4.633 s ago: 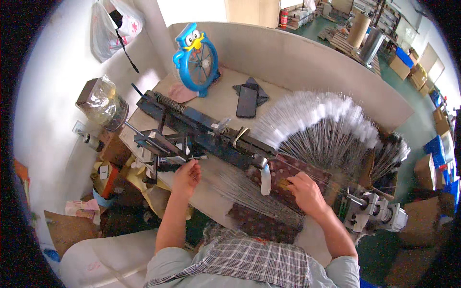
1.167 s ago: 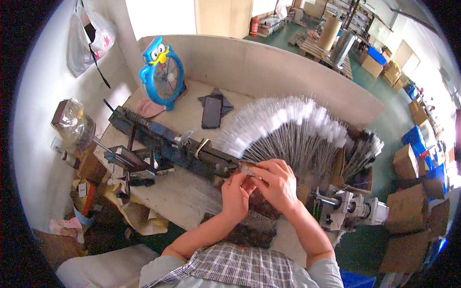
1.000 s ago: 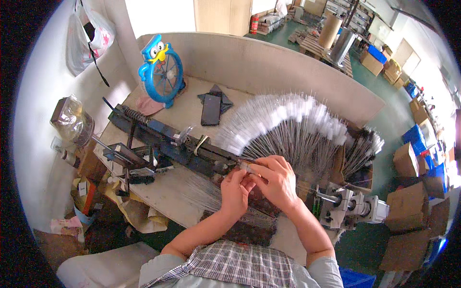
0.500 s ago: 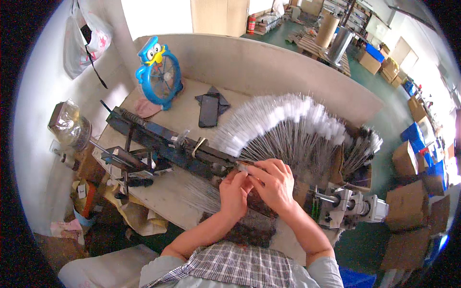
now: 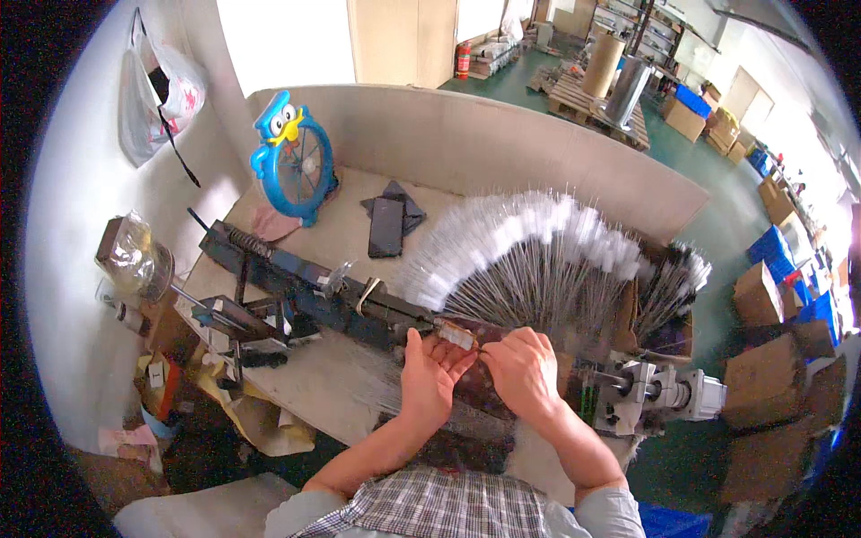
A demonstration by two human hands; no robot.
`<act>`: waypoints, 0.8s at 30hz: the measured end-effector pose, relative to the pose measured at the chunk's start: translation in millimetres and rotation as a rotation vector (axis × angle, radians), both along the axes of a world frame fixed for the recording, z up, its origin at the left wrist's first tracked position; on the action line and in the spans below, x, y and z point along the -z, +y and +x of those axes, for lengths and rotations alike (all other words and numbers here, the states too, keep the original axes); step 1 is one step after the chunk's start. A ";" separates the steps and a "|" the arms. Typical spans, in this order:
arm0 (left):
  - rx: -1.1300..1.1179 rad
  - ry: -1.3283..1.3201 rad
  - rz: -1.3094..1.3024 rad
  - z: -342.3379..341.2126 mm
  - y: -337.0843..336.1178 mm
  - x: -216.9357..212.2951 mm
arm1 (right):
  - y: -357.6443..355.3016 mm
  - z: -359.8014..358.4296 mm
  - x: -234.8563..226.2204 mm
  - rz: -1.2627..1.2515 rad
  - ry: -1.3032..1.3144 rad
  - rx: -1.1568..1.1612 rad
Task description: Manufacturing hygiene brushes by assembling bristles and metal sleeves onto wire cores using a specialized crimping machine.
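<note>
My left hand (image 5: 429, 384) is turned palm up with its fingers apart, just below a small white bristle piece (image 5: 456, 336). The piece has brownish edges and lies at the right end of a long dark metal bar fixture (image 5: 309, 280). Close to its right end, the fingertips of my right hand (image 5: 522, 372) are pinched together; what sits between them is too small to make out. Behind both hands a wide fan of thin wire brushes (image 5: 538, 260) with white bristle tips spreads over the bench.
A motor unit with a metal shaft (image 5: 659, 390) stands at the right bench end. Beside the fan is a carton of dark-tipped wire brushes (image 5: 668, 291). A phone (image 5: 386, 228) and a blue duck-shaped fan (image 5: 299, 166) stand farther back. A low panel (image 5: 502, 143) borders the bench.
My hands were together, both pinching at the bar's end. Now the left has opened palm up, and the right has shifted slightly right and down. The white bristle piece has come into sight.
</note>
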State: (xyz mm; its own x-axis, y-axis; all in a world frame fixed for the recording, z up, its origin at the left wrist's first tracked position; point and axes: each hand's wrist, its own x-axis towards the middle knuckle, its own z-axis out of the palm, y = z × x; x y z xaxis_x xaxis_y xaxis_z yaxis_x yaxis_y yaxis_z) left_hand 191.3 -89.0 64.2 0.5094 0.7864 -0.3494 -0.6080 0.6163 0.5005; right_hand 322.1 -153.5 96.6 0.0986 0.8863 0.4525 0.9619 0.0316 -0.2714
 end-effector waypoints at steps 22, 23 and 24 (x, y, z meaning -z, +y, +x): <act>-0.134 0.409 0.118 -149.3 17.0 53.0 | 123.9 46.1 -4.3 -0.954 -0.244 -0.360; -0.251 0.415 0.015 -162.9 22.6 60.4 | 128.7 47.0 1.7 -0.952 -0.253 -0.358; -0.258 0.407 0.015 -174.6 26.6 62.6 | 130.5 46.7 4.3 -0.971 -0.296 -0.262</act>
State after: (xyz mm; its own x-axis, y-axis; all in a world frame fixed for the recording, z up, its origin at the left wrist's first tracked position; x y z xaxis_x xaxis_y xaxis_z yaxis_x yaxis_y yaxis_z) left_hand 16.7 -62.4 1.6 0.1214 0.8755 -0.4677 -0.4932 0.4621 0.7370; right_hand 368.8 -23.0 92.3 -0.1472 0.8591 -0.4902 0.9886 0.1428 -0.0466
